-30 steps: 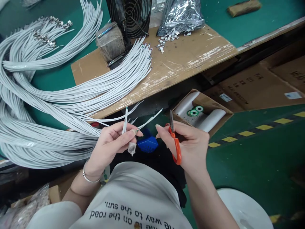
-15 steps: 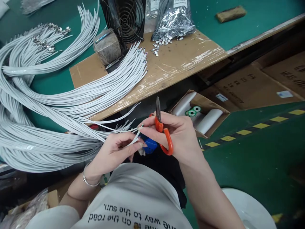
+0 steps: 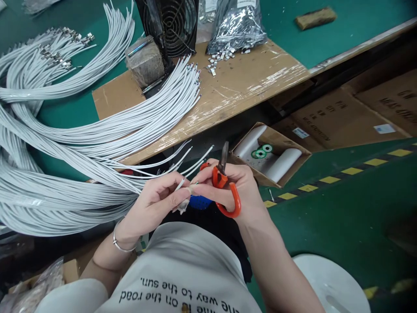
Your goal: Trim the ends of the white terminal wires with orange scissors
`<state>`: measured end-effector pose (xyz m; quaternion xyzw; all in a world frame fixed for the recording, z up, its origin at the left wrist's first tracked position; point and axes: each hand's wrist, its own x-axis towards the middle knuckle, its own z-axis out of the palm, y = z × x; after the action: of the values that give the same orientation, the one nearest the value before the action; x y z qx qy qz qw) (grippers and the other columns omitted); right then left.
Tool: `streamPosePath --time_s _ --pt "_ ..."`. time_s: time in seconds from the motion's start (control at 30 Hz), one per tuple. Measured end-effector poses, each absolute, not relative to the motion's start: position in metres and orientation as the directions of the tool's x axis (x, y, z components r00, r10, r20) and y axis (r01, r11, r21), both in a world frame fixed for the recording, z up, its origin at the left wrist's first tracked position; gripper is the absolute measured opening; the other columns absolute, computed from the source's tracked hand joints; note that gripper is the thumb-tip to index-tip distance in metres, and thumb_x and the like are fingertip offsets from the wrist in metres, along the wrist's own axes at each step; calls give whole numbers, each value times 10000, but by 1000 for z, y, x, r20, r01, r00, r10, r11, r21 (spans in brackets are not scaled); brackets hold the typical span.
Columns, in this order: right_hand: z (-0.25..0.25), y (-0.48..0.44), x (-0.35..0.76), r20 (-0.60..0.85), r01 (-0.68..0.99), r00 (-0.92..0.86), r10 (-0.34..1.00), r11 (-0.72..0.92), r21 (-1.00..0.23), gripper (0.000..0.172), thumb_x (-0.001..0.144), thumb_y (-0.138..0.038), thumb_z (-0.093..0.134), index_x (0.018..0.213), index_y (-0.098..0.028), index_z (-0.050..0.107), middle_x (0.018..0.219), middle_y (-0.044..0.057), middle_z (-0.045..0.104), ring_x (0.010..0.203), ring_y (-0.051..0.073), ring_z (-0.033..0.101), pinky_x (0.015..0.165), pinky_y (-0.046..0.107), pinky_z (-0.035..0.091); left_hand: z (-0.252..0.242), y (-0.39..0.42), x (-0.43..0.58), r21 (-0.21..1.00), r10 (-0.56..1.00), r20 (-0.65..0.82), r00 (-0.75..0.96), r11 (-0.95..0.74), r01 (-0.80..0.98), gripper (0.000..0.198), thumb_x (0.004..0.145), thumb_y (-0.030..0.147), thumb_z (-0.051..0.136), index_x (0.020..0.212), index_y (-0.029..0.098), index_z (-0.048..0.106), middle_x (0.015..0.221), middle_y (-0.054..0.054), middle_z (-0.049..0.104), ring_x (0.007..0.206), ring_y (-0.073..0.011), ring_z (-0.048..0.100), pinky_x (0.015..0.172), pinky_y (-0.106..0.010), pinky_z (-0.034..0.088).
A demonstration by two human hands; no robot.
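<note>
My left hand (image 3: 156, 202) is closed in a pinch on the end of a thin white wire (image 3: 180, 184) that comes from the big bundle of white wires (image 3: 65, 187) draped off the bench. My right hand (image 3: 241, 189) holds orange-handled scissors (image 3: 224, 187), blades pointing up and closed, while its thumb and forefinger meet the left fingertips at the wire end. A few loose wire ends (image 3: 195, 158) fan out just above both hands. A bit of tape wraps my left thumb tip.
A cardboard sheet (image 3: 247, 82) covers the green bench edge, with a black fan (image 3: 169, 24), a wrapped block (image 3: 145, 61), a bag of small metal terminals (image 3: 236, 26) and loose ones beside it. An open box with white rolls (image 3: 270, 154) sits below. White stool (image 3: 329, 282) at right.
My right hand with the scissors came left from a gap apart and now meets my left fingertips at the wire end. The wire tip, upright a second ago, is tucked between the fingers.
</note>
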<state>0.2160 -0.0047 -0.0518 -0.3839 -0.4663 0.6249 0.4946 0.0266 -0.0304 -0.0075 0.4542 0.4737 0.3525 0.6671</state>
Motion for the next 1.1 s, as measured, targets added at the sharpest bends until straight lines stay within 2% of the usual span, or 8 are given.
streamPosePath --time_s 0.13,0.3,0.4,0.57,0.7,0.87,0.97,1.1 --pt "-59 -9 208 -25 -334 -155 988 -76 -940 164 732 -347 996 718 -269 853 623 -8 664 589 145 536 542 306 439 -5 -31 25 946 898 -295 326 323 -33 260 1026 374 762 863 178 708 684 39 520 601 -96 408 547 -233 344" --pt "-55 -1 217 -32 -461 99 995 18 -887 520 773 -459 940 512 -236 550 495 -52 417 492 122 408 495 313 370 -5 -32 27 948 898 -310 313 316 31 230 1041 350 747 893 174 757 671 38 544 573 -80 409 521 -218 325" --pt "-56 0 228 -26 -415 212 977 66 -907 463 794 -415 942 556 -233 589 509 -56 419 496 115 417 511 306 379 -8 -33 28 946 911 -310 271 324 -6 193 1033 344 754 934 180 766 684 29 593 580 -85 469 532 -211 376" --pt "-59 -14 229 5 -162 41 999 12 -987 326 905 -430 851 661 -228 773 532 -7 589 564 160 533 554 319 433 -9 -34 33 956 934 -285 217 293 -4 174 1012 318 770 913 180 731 724 15 647 601 -90 501 541 -202 408" --pt "-46 -18 221 69 -105 -78 995 61 -993 485 935 -472 827 552 -215 677 552 1 588 540 130 488 507 295 363 -9 -37 36 957 937 -288 199 273 97 224 1007 342 769 869 180 699 668 21 622 576 -99 496 532 -220 388" --pt "-37 -17 219 171 68 -106 979 179 -981 482 907 -381 878 552 -192 612 552 -35 468 518 93 371 480 282 272 -13 -40 36 956 951 -249 182 211 202 250 1001 341 758 825 184 678 627 19 598 546 -104 458 515 -249 335" --pt "-43 -20 218 172 -29 -108 979 170 -985 456 967 -345 811 569 -201 638 548 -21 535 531 110 464 504 280 342 -12 -41 37 959 951 -243 192 205 197 218 1008 340 758 865 180 719 645 16 614 539 -99 466 512 -249 336" --pt "-56 -25 211 3 -279 -126 992 -32 -960 447 1022 -371 739 603 -218 717 544 -10 620 500 118 545 512 278 424 -9 -38 40 970 963 -203 178 173 173 199 1000 335 777 884 178 741 691 4 665 550 -95 506 510 -234 367"
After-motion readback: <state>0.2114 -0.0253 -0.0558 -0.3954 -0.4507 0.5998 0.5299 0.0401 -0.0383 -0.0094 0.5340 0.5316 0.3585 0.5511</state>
